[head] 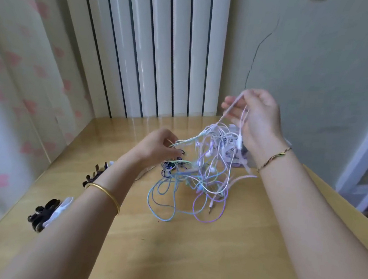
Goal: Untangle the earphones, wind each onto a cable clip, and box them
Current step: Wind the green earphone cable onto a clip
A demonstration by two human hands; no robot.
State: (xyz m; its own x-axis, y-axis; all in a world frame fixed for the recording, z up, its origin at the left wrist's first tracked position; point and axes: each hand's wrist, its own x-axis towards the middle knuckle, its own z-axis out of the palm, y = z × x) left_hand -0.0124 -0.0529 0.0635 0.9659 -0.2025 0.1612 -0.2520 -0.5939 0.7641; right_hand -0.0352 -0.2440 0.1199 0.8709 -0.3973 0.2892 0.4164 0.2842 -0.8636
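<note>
earphones [197, 174]: pastel tangle, partly raised | cable clips [43, 212]: black, white, left

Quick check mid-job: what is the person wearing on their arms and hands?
Both forearms are bare, no sleeves or gloves in view. The left hand has a plain gold bangle at the wrist; the right hand has a thin braided cord bracelet, dark with yellow and green strands.

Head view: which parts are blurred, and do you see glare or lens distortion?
In the head view, the right hand and the pale cable it lifts are smeared by motion; the left hand, gripping the tangle, is slightly sharper; glare streaks run down the white panels and reflect faintly on the table; the wide lens makes the panels fan outward.
</note>
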